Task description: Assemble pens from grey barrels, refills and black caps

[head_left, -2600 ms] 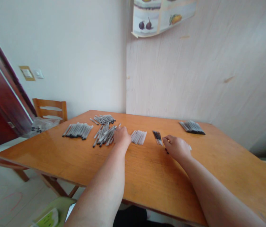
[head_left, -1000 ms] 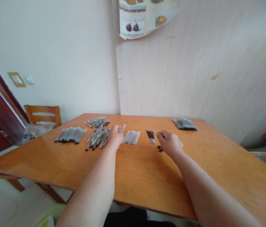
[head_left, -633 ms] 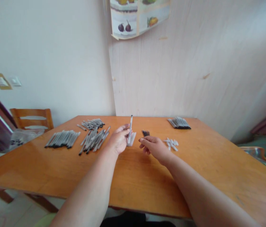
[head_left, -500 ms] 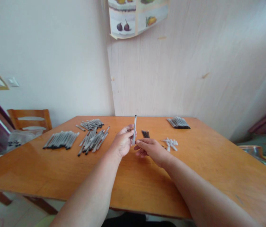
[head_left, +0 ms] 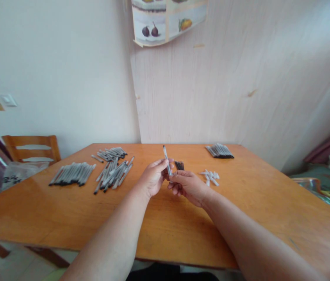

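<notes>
Above the middle of the wooden table point(head_left: 165, 230), a slim pen point(head_left: 167, 158) with a clear-grey barrel and a black upper end stands tilted, its top leaning left. My left hand point(head_left: 154, 177) is closed round the pen, thumb along the barrel. The thumb and fingers of my right hand point(head_left: 186, 185) pinch its lower end. My fingers hide that end, so I cannot tell whether a small part sits there. Just behind my hands lie several thin black-ended refills point(head_left: 179, 165). To the right is a small heap of whitish translucent caps point(head_left: 211, 176).
At left lie a row of pens point(head_left: 72, 174), a loose pile of pens point(head_left: 114, 173) and another pile point(head_left: 112, 153) behind it. A neat bundle of pens point(head_left: 220, 151) rests at the back right. A wooden chair point(head_left: 33, 150) stands beyond the left edge.
The pen's top has tipped to the left. My right hand's fingertips have closed in on its lower end. The whole view has shifted slightly.
</notes>
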The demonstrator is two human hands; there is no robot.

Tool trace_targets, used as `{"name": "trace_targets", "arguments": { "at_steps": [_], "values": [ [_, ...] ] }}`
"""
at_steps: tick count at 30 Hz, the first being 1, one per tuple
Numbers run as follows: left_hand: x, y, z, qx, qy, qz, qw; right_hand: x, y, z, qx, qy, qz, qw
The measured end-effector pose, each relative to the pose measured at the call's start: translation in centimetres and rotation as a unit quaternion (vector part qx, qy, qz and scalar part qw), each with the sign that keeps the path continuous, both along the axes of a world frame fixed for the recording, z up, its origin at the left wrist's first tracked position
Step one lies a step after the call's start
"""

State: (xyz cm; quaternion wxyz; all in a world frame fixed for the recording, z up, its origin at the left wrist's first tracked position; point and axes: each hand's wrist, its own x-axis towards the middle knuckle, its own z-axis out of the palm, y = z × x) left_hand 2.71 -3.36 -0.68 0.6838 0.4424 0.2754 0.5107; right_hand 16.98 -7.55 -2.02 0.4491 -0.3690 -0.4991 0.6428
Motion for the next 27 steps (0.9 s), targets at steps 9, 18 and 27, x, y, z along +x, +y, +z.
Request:
{"name": "trace_targets", "arguments": {
  "at_steps": [9, 18, 27],
  "values": [
    [0.0, 0.2, 0.2, -0.017, -0.003, 0.079, 0.997, 0.1, 0.2, 0.5, 0.071, -0.072, -0.054, 0.993],
    [0.9, 0.1, 0.2, -0.032, -0.021, 0.125, 0.991, 0.3, 0.4, 1.0, 0.156, -0.251, -0.102, 0.95],
    [1.7, -0.1, 0.2, -0.045, -0.021, 0.162, 0.986, 0.5, 0.5, 1.4, 0.241, -0.396, -0.131, 0.876]
  ]
}}
